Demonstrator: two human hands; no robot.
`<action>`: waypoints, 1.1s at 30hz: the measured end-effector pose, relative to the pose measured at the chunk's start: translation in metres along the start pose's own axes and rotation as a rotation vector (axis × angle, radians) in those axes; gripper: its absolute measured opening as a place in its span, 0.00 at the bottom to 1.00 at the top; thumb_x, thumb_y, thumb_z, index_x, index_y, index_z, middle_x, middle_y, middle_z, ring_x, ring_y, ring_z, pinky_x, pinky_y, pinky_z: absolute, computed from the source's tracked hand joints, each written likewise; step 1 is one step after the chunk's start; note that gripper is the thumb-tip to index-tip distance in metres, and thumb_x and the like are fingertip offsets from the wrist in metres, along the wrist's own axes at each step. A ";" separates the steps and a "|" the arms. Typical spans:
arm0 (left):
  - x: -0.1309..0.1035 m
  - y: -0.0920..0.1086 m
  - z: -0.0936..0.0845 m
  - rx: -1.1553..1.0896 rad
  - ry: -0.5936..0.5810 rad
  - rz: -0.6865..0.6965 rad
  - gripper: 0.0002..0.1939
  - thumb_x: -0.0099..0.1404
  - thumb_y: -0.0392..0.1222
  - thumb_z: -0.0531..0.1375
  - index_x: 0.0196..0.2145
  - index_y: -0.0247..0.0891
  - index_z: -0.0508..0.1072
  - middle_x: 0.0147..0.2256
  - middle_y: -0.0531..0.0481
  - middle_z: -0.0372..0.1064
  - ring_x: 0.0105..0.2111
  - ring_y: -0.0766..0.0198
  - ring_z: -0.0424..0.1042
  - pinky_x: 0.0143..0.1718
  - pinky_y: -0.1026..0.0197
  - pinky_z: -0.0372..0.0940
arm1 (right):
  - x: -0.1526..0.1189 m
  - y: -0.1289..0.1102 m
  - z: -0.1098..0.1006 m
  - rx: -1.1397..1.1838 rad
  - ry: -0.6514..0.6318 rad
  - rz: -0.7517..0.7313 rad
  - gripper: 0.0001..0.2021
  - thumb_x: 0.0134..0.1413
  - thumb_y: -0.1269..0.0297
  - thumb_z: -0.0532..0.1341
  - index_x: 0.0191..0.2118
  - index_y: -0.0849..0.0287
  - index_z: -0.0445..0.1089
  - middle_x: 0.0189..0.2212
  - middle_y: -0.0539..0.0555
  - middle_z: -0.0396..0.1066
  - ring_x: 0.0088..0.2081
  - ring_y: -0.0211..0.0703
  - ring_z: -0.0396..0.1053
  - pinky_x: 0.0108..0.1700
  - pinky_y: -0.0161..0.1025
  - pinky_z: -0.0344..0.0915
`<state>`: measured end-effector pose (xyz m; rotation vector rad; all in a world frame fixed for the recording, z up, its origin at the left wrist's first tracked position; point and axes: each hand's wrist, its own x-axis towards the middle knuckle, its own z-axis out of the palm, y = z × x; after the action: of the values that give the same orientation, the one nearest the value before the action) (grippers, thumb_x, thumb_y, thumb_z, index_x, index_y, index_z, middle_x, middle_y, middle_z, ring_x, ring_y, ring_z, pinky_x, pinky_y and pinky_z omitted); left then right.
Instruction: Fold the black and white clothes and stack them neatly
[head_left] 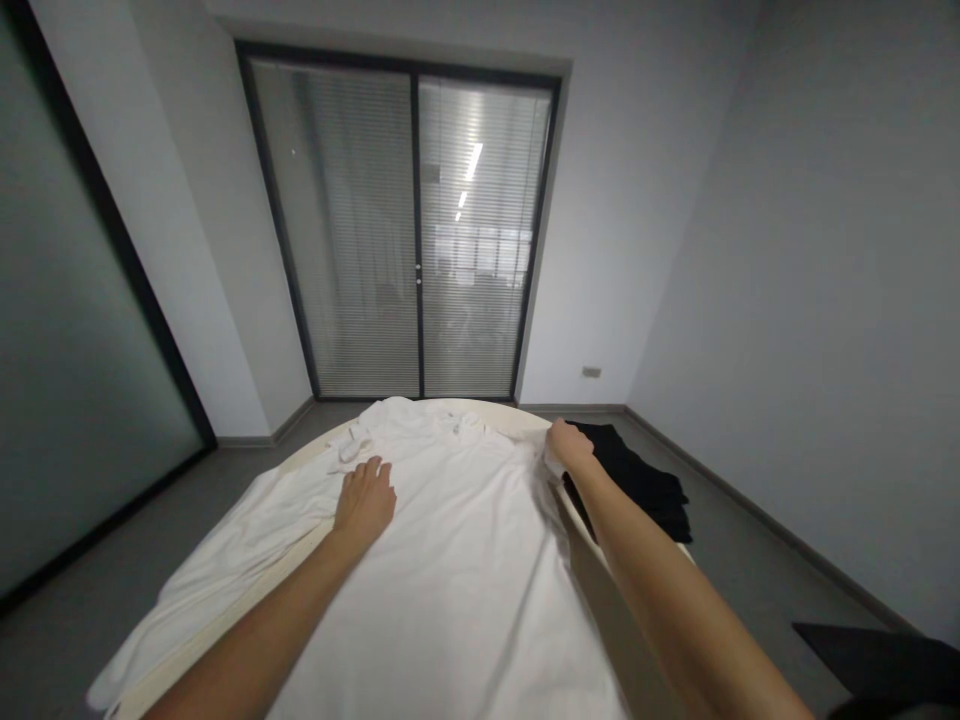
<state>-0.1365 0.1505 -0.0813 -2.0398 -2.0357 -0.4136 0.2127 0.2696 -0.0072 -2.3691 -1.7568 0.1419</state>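
A white shirt (pixel 457 540) lies spread over the table, its neckline toward the far edge. My left hand (pixel 365 496) rests flat on the left part of the shirt, fingers apart. At the shirt's right upper edge, my right hand (pixel 568 445) is closed around a bunch of its fabric, probably the sleeve. A second stretch of white cloth (pixel 232 540) runs down the table's left side; whether it belongs to the same shirt I cannot tell. Just beyond my right hand lies a pile of black cloth (pixel 637 480), partly behind my right forearm.
The pale table (pixel 491 408) has a rounded far edge. Behind it stand glass panels with blinds (pixel 480 250) in a dark frame. A frosted glass panel (pixel 82 350) is on the left. A dark object (pixel 885 660) sits at the lower right, above grey floor.
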 end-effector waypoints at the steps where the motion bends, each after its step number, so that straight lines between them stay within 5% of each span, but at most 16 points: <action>1: -0.001 0.013 0.002 -0.007 -0.009 -0.019 0.19 0.67 0.37 0.54 0.54 0.33 0.70 0.60 0.34 0.62 0.56 0.46 0.65 0.55 0.47 0.60 | 0.002 0.003 -0.002 0.015 0.004 0.006 0.18 0.62 0.72 0.53 0.56 0.66 0.70 0.51 0.73 0.72 0.52 0.58 0.73 0.47 0.48 0.69; 4: -0.006 0.054 0.015 -0.048 -0.051 -0.044 0.23 0.69 0.47 0.54 0.57 0.34 0.70 0.60 0.35 0.64 0.54 0.45 0.68 0.52 0.48 0.63 | 0.007 0.011 -0.004 0.061 0.007 -0.001 0.17 0.64 0.68 0.53 0.54 0.64 0.71 0.51 0.71 0.72 0.52 0.59 0.73 0.48 0.49 0.68; 8: -0.019 0.083 0.031 -0.085 -0.050 -0.063 0.28 0.69 0.53 0.52 0.62 0.36 0.67 0.65 0.36 0.57 0.64 0.37 0.56 0.61 0.41 0.52 | 0.020 0.022 -0.006 0.131 -0.007 -0.066 0.19 0.58 0.59 0.62 0.53 0.62 0.73 0.47 0.64 0.75 0.48 0.53 0.74 0.45 0.41 0.69; 11: -0.025 0.082 0.035 -0.127 -0.037 -0.054 0.28 0.70 0.53 0.52 0.63 0.38 0.67 0.67 0.37 0.55 0.66 0.36 0.51 0.63 0.39 0.47 | 0.030 0.029 -0.011 0.174 -0.009 -0.124 0.24 0.48 0.66 0.68 0.53 0.62 0.72 0.46 0.58 0.77 0.45 0.47 0.75 0.44 0.35 0.68; 15: -0.026 0.078 0.036 -0.152 -0.043 -0.044 0.30 0.68 0.54 0.54 0.64 0.41 0.66 0.67 0.39 0.54 0.67 0.34 0.49 0.64 0.37 0.45 | 0.029 0.036 -0.015 0.193 0.107 -0.153 0.30 0.51 0.73 0.64 0.62 0.59 0.63 0.55 0.59 0.70 0.54 0.45 0.69 0.53 0.35 0.63; 19: -0.026 0.079 0.036 -0.153 -0.048 -0.046 0.31 0.68 0.56 0.54 0.64 0.42 0.65 0.67 0.39 0.53 0.67 0.33 0.48 0.64 0.35 0.43 | 0.015 0.036 -0.009 0.094 0.187 0.050 0.35 0.52 0.55 0.65 0.62 0.69 0.61 0.59 0.73 0.62 0.61 0.64 0.61 0.58 0.54 0.60; 22: -0.026 0.080 0.036 -0.157 -0.049 -0.044 0.31 0.68 0.55 0.54 0.64 0.42 0.65 0.67 0.39 0.54 0.67 0.32 0.48 0.65 0.34 0.43 | 0.006 0.034 -0.005 0.008 0.149 0.184 0.43 0.49 0.43 0.64 0.61 0.73 0.61 0.60 0.77 0.59 0.62 0.68 0.57 0.58 0.58 0.59; 29: -0.026 0.079 0.030 -0.181 -0.040 -0.047 0.29 0.69 0.53 0.54 0.63 0.41 0.66 0.67 0.40 0.55 0.67 0.39 0.49 0.65 0.38 0.45 | 0.000 0.037 -0.016 0.012 0.106 0.141 0.22 0.61 0.58 0.56 0.55 0.67 0.68 0.53 0.72 0.68 0.57 0.59 0.65 0.54 0.50 0.63; 33: -0.025 0.079 0.028 -0.205 -0.054 -0.015 0.28 0.69 0.51 0.53 0.63 0.39 0.66 0.66 0.39 0.56 0.67 0.43 0.52 0.65 0.41 0.47 | -0.010 0.036 -0.012 0.002 0.173 0.184 0.29 0.62 0.50 0.55 0.59 0.70 0.63 0.56 0.74 0.65 0.59 0.63 0.62 0.54 0.53 0.62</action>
<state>-0.0565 0.1364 -0.1141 -2.1746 -2.1193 -0.5991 0.2459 0.2487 -0.0029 -2.4563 -1.4607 -0.0353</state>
